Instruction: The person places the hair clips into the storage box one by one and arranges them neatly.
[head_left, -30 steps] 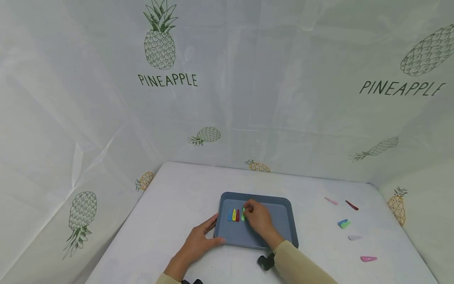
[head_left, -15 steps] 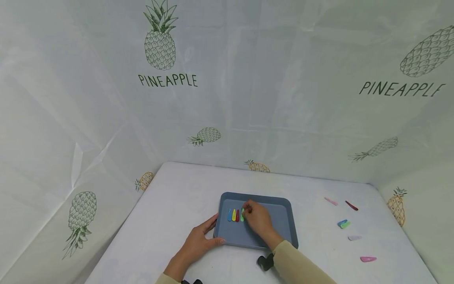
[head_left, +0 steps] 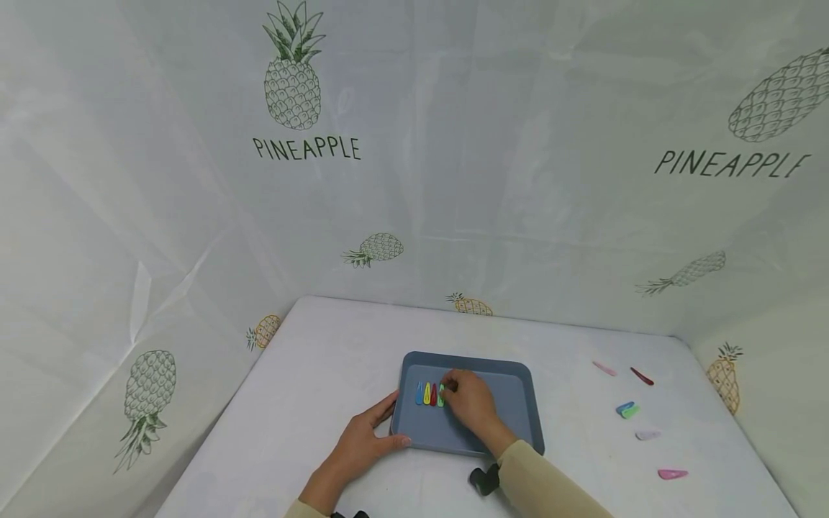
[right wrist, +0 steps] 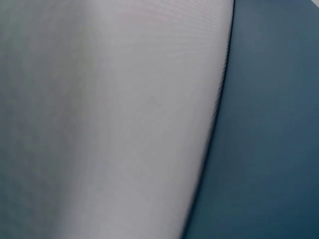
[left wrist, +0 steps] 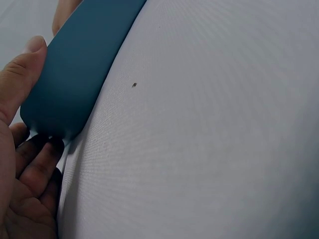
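Observation:
A blue-grey tray point(head_left: 512, 399) lies on the white-covered table in the head view. Inside its left half stand a blue hair clip point(head_left: 419, 393), a yellow hair clip point(head_left: 427, 393) and a red hair clip point(head_left: 433, 395) side by side. Just right of the red one, my right hand point(head_left: 473, 403) pinches a green hair clip point(head_left: 442, 396), partly covered by the fingers. My left hand point(head_left: 363, 440) grips the tray's near left corner, thumb on the near side; the left wrist view shows its fingers around the tray wall point(left wrist: 75, 69). The right wrist view shows no fingers, only tray and cloth.
Right of the tray lie a light pink clip point(head_left: 604, 368), a dark red clip point(head_left: 642, 376), a blue clip point(head_left: 624, 407) touching a green clip point(head_left: 630, 412), a lilac clip point(head_left: 648, 434) and a pink clip point(head_left: 673, 474). Pineapple-printed sheeting point(head_left: 414, 180) rises around the table.
My right hand has shifted the green hair clip slightly left, closer to the red one. The left hand and the tray have stayed in place.

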{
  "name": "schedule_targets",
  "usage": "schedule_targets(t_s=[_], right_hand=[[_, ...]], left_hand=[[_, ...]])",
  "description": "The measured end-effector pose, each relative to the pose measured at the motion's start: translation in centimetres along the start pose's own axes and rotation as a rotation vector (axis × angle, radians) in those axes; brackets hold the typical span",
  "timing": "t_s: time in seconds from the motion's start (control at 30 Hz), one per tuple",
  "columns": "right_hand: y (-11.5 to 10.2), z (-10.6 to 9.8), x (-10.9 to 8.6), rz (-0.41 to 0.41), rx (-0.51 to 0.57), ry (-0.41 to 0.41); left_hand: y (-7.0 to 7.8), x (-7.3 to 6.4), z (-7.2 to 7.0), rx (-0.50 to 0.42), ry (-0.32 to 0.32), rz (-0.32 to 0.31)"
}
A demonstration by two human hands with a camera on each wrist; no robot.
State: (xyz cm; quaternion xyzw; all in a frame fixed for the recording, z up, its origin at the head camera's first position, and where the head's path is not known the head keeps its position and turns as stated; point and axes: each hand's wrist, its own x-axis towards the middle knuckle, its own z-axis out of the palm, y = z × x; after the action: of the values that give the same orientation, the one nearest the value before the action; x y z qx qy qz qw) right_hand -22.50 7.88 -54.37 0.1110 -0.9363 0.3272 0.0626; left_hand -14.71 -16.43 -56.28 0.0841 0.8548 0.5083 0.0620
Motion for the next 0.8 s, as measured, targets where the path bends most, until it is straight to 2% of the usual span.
schedule_targets(t_s=[0.8], right_hand=[[0.08,0.08,0.08,0.008,-0.005,-0.006]], left_hand=[[-0.11,0.13,0.10,0.000,0.002,-0.009]])
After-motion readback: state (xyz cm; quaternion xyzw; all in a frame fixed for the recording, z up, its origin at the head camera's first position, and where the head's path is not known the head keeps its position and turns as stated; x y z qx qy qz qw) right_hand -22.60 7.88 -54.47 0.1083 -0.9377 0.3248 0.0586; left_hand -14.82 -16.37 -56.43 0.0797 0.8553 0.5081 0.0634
